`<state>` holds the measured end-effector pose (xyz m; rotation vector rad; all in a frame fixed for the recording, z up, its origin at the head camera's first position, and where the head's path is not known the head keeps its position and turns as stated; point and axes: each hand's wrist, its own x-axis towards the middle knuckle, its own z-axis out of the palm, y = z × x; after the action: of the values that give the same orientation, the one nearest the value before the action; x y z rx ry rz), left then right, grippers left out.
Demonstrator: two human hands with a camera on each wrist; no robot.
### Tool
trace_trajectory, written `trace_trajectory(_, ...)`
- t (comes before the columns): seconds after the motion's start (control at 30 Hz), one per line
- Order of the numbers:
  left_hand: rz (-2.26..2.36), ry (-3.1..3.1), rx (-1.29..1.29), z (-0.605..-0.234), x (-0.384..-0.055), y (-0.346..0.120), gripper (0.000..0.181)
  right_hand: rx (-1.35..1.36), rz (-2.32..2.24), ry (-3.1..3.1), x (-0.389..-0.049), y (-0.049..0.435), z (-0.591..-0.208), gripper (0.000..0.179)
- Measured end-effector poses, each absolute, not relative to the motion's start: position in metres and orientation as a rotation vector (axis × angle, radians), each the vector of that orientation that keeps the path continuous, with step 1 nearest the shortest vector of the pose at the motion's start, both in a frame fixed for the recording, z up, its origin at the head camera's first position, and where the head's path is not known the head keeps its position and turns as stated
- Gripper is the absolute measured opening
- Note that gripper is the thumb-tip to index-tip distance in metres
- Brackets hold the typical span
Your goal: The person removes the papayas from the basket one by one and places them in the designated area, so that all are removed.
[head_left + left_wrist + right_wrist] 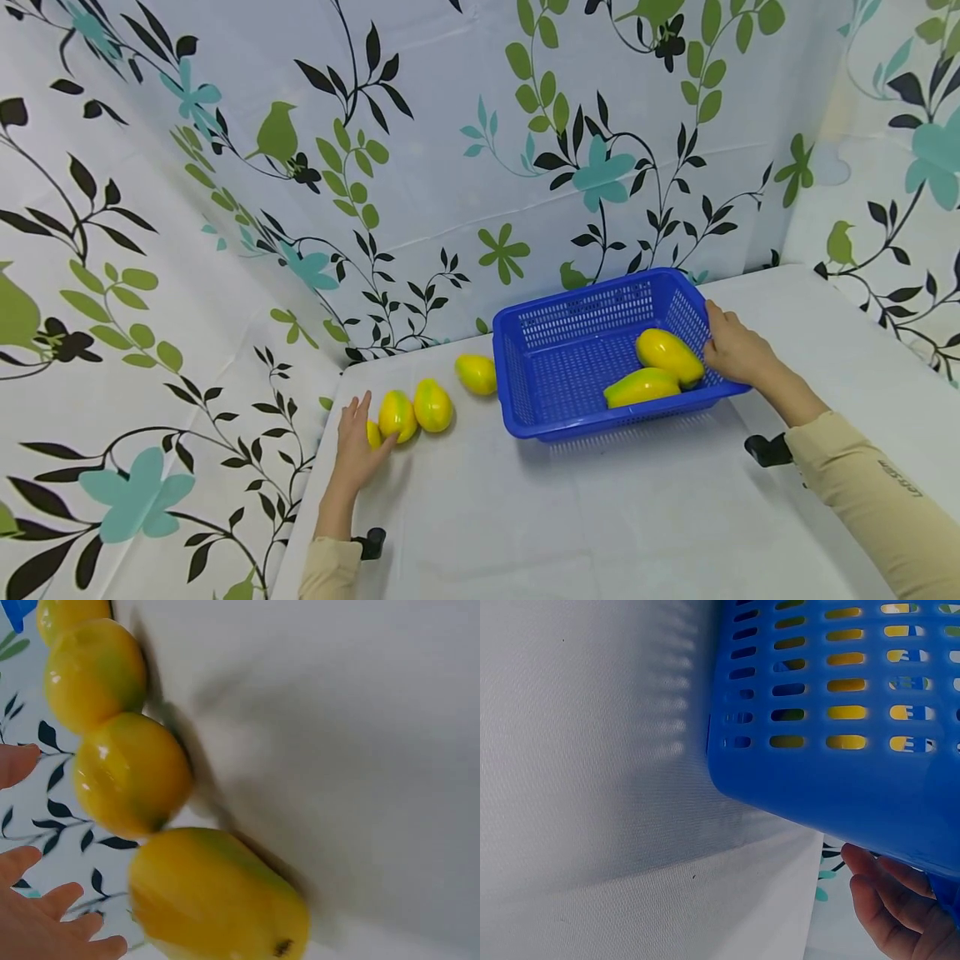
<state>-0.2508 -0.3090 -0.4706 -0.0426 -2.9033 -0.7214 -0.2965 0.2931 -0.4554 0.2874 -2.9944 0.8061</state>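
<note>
My left hand (360,446) is at the left of the table, fingers spread, beside a row of yellow-green mangoes. It partly hides the leftmost mango (221,892); two more, a mango (397,416) and its neighbour (433,406), sit just right of it. Another mango (476,374) lies by the left end of the blue plastic basket (517,417). Inside the basket's right part are two mangoes, one (670,355) behind the other (642,387). My right hand (738,346) grips the basket's right rim, with fingers (889,904) curled beneath it in the right wrist view.
A white cloth covers the table (585,517). Behind and at the sides hang patterned curtains (450,167) with leaves, birds and flowers, close to the table's back and left edges. Dark wrist devices sit at both sleeves.
</note>
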Motion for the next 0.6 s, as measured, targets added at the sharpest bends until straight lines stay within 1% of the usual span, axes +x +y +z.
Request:
trace_trajectory(0.23,-0.669,-2.920,-0.121,-0.453,-0.260,-0.282,0.083,0.280,0.814,-3.002,-0.297,0.293,-0.458,0.069)
trace_trajectory(0.6,-0.645,-2.894,-0.272,-0.444,-0.273,-0.257,0.073,0.284,0.799,-2.990,-0.297,0.293,-0.456,0.069)
